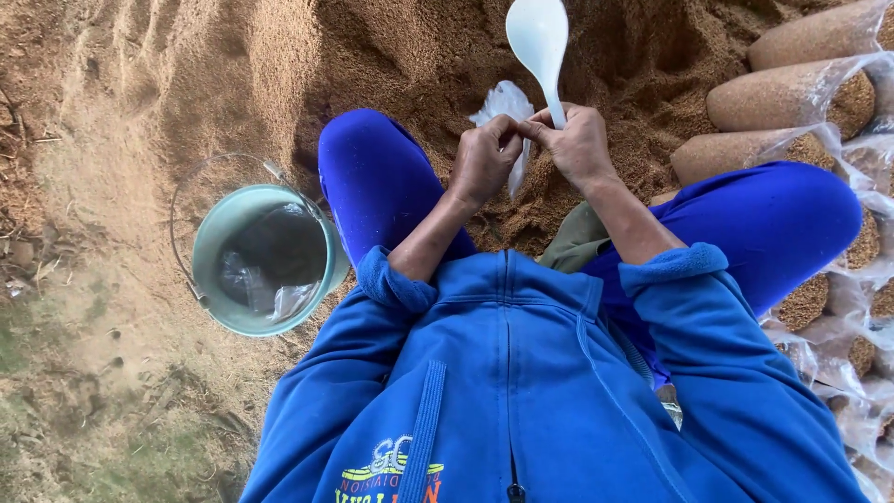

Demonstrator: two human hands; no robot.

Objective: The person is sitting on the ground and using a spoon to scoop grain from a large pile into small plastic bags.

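While both forearms reach forward out of rolled blue sleeves, the hands meet between the raised knees over a heap of brown sawdust-like grain (400,56). The left hand (484,160) pinches the rim of a thin clear plastic bag (507,104) between thumb and fingertips, wrist bent slightly inward. The right hand (579,144) is closed on the same rim and also clamps the handle of a white plastic spoon (538,42), whose bowl points away from the body. Judging by this, the bag's mouth is being worked open, which calls for a fine rubbing pinch. Left stands a pale green bucket (209,247) holding clear plastic. Filled clear-wrapped cylinders (778,98) lie stacked at the right.
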